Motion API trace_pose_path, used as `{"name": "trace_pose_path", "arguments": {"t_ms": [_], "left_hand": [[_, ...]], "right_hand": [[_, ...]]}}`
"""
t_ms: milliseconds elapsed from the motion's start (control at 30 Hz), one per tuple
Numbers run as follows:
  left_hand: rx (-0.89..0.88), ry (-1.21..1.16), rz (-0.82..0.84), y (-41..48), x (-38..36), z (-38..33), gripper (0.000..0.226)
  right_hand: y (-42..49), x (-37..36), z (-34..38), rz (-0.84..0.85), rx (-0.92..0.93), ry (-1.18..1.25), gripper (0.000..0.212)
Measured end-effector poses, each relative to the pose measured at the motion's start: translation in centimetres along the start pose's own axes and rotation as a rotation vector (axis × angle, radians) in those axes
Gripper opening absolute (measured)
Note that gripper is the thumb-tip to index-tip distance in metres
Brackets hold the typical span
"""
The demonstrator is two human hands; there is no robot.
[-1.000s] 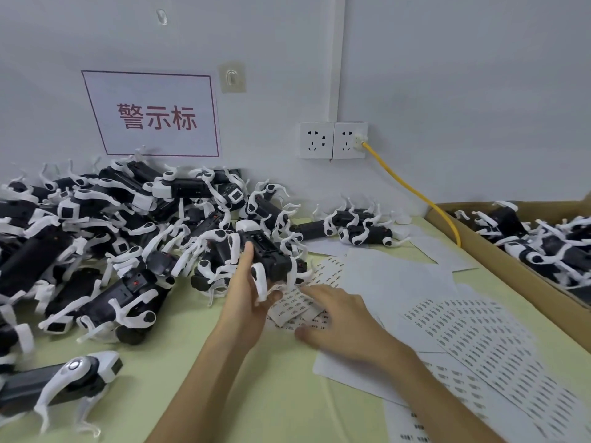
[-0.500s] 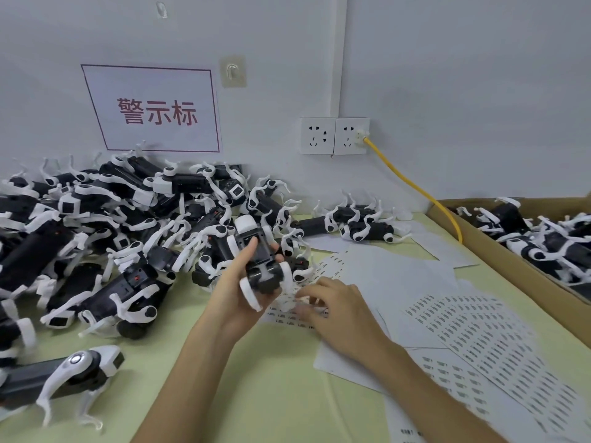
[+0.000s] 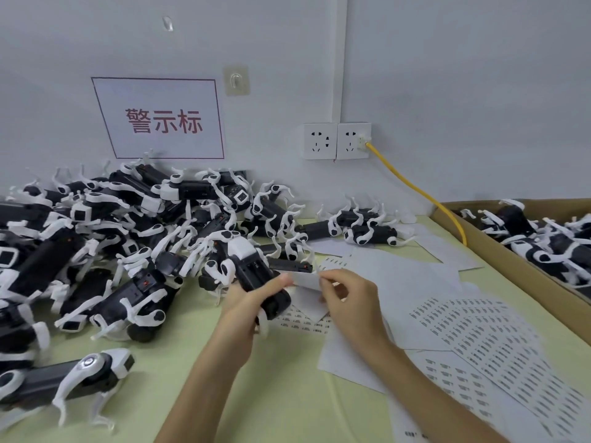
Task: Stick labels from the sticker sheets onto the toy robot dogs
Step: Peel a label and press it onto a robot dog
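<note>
My left hand grips a black and white toy robot dog, held belly up above the table in front of the pile. My right hand pinches a white label at its right end. The label's left end reaches my left thumb beside the dog's body. Under both hands lies a sticker sheet with rows of small labels. More sticker sheets are spread to the right. A big pile of toy robot dogs fills the left of the table.
A cardboard box with more toy dogs stands at the right edge. A yellow cable runs from the wall socket down behind the box. One toy dog lies alone at the near left. A sign hangs on the wall.
My left hand has lifted the dog and turned it belly up. My right hand has risen from the sticker sheet with a label and brought it up against the dog.
</note>
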State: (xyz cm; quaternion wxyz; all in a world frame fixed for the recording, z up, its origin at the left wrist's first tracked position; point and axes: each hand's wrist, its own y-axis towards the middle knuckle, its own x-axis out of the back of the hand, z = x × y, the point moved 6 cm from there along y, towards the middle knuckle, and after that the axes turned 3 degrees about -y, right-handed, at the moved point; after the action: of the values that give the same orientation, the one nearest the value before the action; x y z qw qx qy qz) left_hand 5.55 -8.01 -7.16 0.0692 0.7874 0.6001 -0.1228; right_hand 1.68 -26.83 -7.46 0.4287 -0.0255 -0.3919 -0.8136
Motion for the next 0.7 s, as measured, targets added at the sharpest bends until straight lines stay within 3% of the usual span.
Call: {"name": "trace_pose_path", "arguments": {"t_ms": [67,200,700], "left_hand": [[-0.008,0.024,-0.067,-0.3,-0.3,0.6,0.046],[-0.029,0.085,-0.144,-0.3,-0.6,1.1,0.023],[-0.036,0.092,-0.108,-0.3,-0.9,1.0,0.024]], "right_hand": [[-0.2,0.1,0.4,0.004,0.044,0.024,0.021],[-0.9,-0.8,1.8,0.136,0.168,0.047,0.021],[-0.5,-0.1,2.7,0.161,0.139,0.12,0.01]]}}
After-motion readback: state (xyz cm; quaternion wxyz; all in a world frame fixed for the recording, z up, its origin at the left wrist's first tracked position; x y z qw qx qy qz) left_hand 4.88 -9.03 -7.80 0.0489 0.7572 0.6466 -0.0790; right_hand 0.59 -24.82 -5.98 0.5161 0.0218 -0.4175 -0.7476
